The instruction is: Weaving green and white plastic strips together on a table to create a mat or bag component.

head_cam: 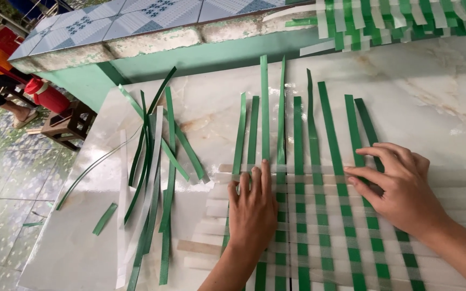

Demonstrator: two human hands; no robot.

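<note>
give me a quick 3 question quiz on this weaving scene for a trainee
1. True or false: the left hand lies flat, palm down, on the half-woven mat of green and white plastic strips.
2. Where does the loose pile of spare green and white strips lie?
A. to the left of the mat
B. on top of the mat
C. on the tiled floor
3. Fill in: the fingertips of the right hand press on a ____ strip that runs across the green ones.

Key
1. True
2. A: it lies on the pale marble-look tabletop, left of the mat.
3. white
</note>
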